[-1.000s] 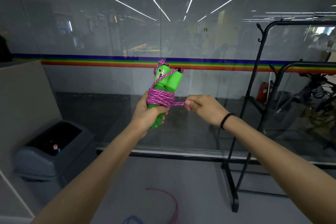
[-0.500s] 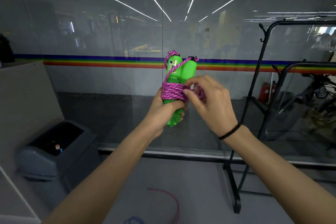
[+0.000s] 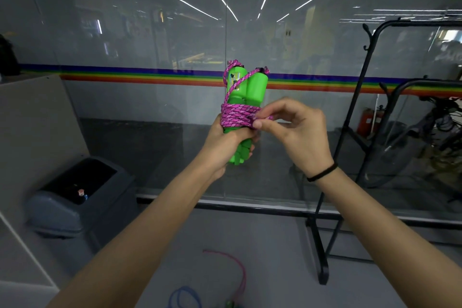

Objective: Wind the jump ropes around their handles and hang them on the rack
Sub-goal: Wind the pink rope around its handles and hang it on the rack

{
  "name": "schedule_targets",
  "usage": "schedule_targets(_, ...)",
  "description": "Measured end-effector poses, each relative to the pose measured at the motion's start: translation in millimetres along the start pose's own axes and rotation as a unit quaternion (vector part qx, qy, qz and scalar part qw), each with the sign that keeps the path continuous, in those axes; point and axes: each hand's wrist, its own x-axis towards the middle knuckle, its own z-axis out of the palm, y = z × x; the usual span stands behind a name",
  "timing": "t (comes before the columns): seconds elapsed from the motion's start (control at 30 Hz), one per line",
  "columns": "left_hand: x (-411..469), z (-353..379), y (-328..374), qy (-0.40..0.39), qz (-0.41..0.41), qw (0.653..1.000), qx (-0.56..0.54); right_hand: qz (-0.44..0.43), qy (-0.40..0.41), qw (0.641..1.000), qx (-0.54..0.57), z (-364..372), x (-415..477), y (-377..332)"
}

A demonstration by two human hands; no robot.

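Observation:
Two green jump-rope handles [image 3: 250, 87] stand upright side by side, bound by several turns of pink braided rope [image 3: 236, 116]. My left hand [image 3: 222, 145] grips the lower part of the handles from the left. My right hand [image 3: 297, 130] pinches the rope's end against the right side of the coil, thumb and forefinger together, other fingers loosely curled. The black metal rack [image 3: 350, 112] stands to the right, its hooks bare.
A glass wall with a rainbow stripe [image 3: 125, 76] is right behind the handles. A grey bin [image 3: 75, 197] sits low left beside a pale counter. On the floor lie a pink rope [image 3: 237, 270] and a blue rope [image 3: 185, 297]. Bicycles stand behind the glass at right.
My right hand pulled the rope end out to the right a second ago, then came back to the coil and now pinches the end against it. The handles have risen slightly.

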Motion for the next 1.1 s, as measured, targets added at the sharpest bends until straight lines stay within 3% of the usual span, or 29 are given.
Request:
schedule_targets(0.2,-1.8,-0.7,-4.6,0.0,0.024,1.0,0.02,-0.061,-0.072,0.994,-0.057,1.5,-2.7,5.1)
schedule_targets(0.5,-2.3,5.5,-9.0,0.025,0.052,0.998,0.025,-0.075,-0.039,0.993,-0.084,7.6,-8.6,3.0)
schedule_targets(0.7,-8.3,5.1,-14.8,0.033,0.038,0.998,0.028,0.001,-0.031,0.995,-0.097,2.1,-3.3,-1.6)
schedule_targets(1.1,-15.5,2.0,-6.1,0.0,0.058,0.993,0.103,-0.058,0.007,0.989,-0.136,-5.6,-5.8,-1.1)
